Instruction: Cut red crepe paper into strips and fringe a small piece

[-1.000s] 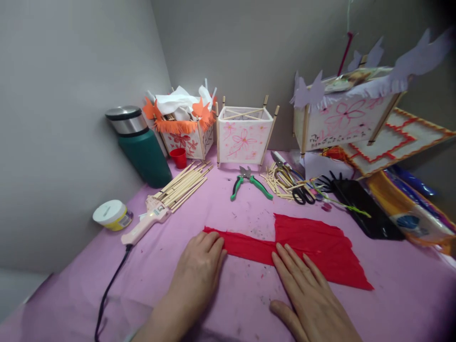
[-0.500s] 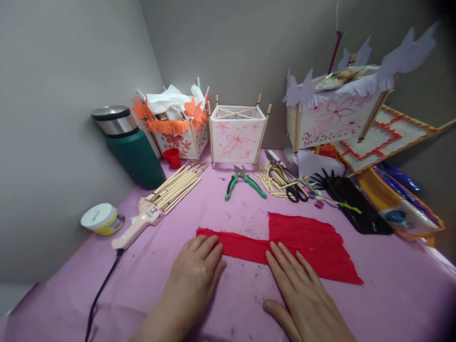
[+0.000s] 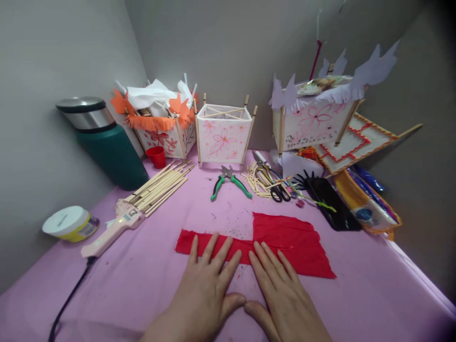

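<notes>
A red sheet of thin crinkled material (image 3: 299, 242) lies on the pink-covered table (image 3: 142, 280). Its left part is a narrow strip, and its right part is wider. My left hand (image 3: 206, 285) rests with spread fingers on the strip, palm down. Flat beside it, my right hand (image 3: 285, 289) has its fingertips on the sheet where the strip meets the wide part. The tips of both thumbs are close together below the strip. Neither hand grips anything.
Green-handled pliers (image 3: 230, 183), sticks (image 3: 167, 187), scissors (image 3: 280, 190) and a black phone (image 3: 333, 204) lie beyond the sheet. At left are a glue gun (image 3: 114, 232), a tub (image 3: 71, 223) and a green bottle (image 3: 110, 152). Decorated boxes (image 3: 223, 137) stand behind.
My left hand has spread its fingers and now lies flatter on the strip, uncovering the strip's left end. The view has shifted, so objects appear farther left.
</notes>
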`<state>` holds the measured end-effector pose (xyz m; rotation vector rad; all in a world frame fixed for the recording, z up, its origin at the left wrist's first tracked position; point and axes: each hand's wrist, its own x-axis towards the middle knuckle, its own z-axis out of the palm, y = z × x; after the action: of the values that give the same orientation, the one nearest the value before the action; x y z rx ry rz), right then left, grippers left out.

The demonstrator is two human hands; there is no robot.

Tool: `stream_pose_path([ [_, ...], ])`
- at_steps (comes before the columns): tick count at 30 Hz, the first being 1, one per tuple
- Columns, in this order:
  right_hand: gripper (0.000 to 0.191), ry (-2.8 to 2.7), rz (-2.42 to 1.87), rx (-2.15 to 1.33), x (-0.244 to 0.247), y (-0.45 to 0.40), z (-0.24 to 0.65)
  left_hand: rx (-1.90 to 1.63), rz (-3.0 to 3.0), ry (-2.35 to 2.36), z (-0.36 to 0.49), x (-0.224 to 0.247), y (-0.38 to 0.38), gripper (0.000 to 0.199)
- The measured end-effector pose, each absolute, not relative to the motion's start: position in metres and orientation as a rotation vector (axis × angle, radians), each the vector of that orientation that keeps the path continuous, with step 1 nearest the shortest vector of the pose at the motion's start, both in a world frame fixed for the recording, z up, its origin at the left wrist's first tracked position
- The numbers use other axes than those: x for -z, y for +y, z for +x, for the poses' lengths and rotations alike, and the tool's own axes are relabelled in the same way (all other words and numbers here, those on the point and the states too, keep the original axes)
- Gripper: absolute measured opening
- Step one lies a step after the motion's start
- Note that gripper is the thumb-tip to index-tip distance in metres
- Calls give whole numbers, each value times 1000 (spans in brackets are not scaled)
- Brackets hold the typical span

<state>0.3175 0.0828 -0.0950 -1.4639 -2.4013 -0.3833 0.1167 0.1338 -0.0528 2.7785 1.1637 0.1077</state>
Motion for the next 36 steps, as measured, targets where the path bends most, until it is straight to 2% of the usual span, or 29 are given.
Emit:
stream_pose_path([
  [4, 79, -2340, -1560, 351, 100, 78, 335, -52, 2773, 1180, 111, 57, 135, 67],
  [11, 67, -1992, -2040, 463, 98, 65, 410, -65, 2794, 1204, 113, 59, 136, 64],
  [13, 57, -1923, -2003, 413, 82, 70, 405, -59, 2789, 1212, 116, 57, 137, 64],
  [17, 30, -2027, -1641, 152, 49, 98, 360, -59, 2804, 1221, 119, 56, 137, 66],
  [22, 14, -2147, -1568, -183, 46, 137, 323, -81, 2855, 1210, 116, 62, 134, 65],
  [28, 10, -2064, -1598, -230, 68, 145, 321, -102, 2878, 1195, 115, 65, 135, 66],
  [36, 18, -1995, -1644, -30, 72, 150, 324, -92, 2898, 1181, 116, 66, 136, 66],
])
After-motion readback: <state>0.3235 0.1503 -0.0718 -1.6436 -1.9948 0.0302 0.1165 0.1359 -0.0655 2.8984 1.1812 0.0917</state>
